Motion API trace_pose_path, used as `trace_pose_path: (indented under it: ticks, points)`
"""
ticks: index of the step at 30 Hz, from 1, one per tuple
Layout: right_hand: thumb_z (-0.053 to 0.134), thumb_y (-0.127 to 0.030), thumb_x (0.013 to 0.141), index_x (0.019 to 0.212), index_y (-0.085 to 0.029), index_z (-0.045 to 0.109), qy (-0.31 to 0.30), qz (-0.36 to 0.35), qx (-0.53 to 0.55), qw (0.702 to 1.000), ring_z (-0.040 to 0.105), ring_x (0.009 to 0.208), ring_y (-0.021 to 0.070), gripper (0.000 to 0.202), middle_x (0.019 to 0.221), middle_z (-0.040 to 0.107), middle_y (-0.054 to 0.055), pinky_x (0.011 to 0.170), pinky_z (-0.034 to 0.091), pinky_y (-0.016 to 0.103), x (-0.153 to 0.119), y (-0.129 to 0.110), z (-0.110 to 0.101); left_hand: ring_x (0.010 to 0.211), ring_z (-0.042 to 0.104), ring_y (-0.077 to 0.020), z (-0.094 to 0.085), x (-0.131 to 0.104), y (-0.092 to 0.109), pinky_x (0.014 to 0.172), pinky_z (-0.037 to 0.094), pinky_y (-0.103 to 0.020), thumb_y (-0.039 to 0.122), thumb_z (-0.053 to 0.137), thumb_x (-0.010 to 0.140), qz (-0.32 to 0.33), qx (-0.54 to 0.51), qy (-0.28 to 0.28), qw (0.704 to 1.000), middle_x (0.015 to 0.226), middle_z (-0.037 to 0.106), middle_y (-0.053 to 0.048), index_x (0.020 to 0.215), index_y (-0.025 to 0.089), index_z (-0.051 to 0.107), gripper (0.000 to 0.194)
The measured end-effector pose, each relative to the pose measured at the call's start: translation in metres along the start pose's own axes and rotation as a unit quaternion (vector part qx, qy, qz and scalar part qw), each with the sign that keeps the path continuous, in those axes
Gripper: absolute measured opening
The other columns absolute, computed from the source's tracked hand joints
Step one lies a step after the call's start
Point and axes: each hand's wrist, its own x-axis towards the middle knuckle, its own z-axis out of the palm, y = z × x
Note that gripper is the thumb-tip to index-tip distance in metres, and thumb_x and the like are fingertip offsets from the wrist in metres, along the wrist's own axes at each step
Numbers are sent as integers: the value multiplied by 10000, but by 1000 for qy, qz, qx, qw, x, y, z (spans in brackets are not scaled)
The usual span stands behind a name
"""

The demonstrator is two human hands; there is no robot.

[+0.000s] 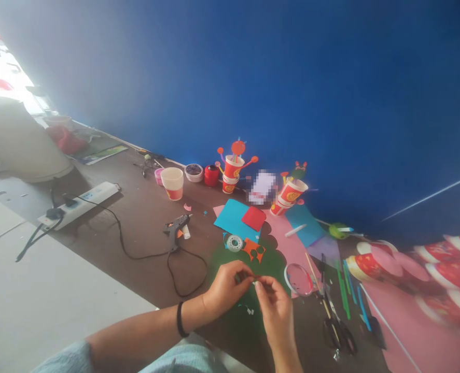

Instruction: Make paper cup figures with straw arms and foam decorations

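Both hands at near edge of surface (144,228), fingertips brought together. Left hand (230,287), black band (180,320) on wrist: grip narrow, thumb and forefinger pinched. Right hand (277,303): grip likewise narrow, meeting the left. Small piece (255,279) lies at the fingertips, between the two grips; reddish with a pale spot, mostly hidden, exact shape cannot be told.

Beneath hands: dark green sheet (270,259). Just beyond the left hand: orange cut-out scrap (254,250), with white tape roll (235,243) beside it. Larger clear ring (298,280) to the right of the hands; black-handled scissors (339,334) farther right. Glue gun (175,228) on its side, left of the tape roll, cord looping toward power strip (82,204). Decorated stacked cups (232,176) stand beyond blue sheet (232,217).
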Motion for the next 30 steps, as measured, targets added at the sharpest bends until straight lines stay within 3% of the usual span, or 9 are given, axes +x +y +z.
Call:
trace_pose_path:
  ticks: [4, 7, 10, 14, 20, 23, 30]
  points:
    - [632, -421, 762, 868, -157, 611, -8, -10, 11, 1000, 546, 551, 138, 285, 621, 593, 3, 495, 425, 220, -3, -5, 6, 781, 597, -135, -4, -4, -2, 701, 461, -224, 79, 553, 750, 137, 49, -2, 989, 840, 655, -45, 807, 166, 647, 141]
    - [604, -424, 783, 796, -156, 605, 3, -5, 20, 1000, 525, 525, 121, 269, 625, 597, 9, 461, 400, 205, -4, -3, 6, 888, 604, -151, -5, -7, -1, 799, 468, -253, 99, 556, 772, 174, 45, -11, 984, 944, 658, -62, 818, 175, 645, 126]
    - [595, -429, 788, 776, -152, 616, 21, 8, 20, 1000, 463, 451, 98, 278, 553, 557, -14, 404, 341, 194, -4, 0, 2, 839, 603, -144, -5, -8, 3, 738, 482, -235, 68, 578, 718, 137, 27, -25, 990, 928, 652, -50, 883, 175, 631, 204]
    - [616, -432, 764, 771, -151, 640, 35, 5, 7, 999, 444, 423, 103, 283, 485, 516, -31, 386, 325, 199, -4, 2, -3, 742, 589, -129, -5, -7, 9, 591, 467, -190, 151, 611, 728, 18, -52, -40, 998, 861, 640, -45, 966, 140, 592, 239]
    - [572, -413, 804, 774, -162, 612, 16, -2, -16, 1000, 496, 494, 116, 256, 584, 581, -2, 446, 377, 203, -4, 3, -4, 654, 558, -120, -4, -1, 9, 485, 442, -183, 325, 625, 752, -90, -199, -101, 970, 815, 627, -45, 917, 116, 588, 269]
    - [572, -381, 805, 762, -165, 606, -5, -18, -47, 999, 534, 548, 135, 223, 626, 607, 11, 505, 421, 218, -4, 3, -5, 600, 533, -100, -5, 0, 10, 487, 420, -180, 309, 608, 760, -93, -178, -112, 973, 771, 626, -33, 856, 112, 617, 219]
    - [529, -300, 833, 817, -176, 583, -4, -105, -108, 989, 569, 618, 149, 136, 711, 611, 24, 568, 462, 238, -3, -3, -8, 634, 537, -97, -7, -4, 12, 549, 390, -167, 162, 600, 705, -39, -34, -67, 996, 679, 620, -5, 730, 127, 653, 68]
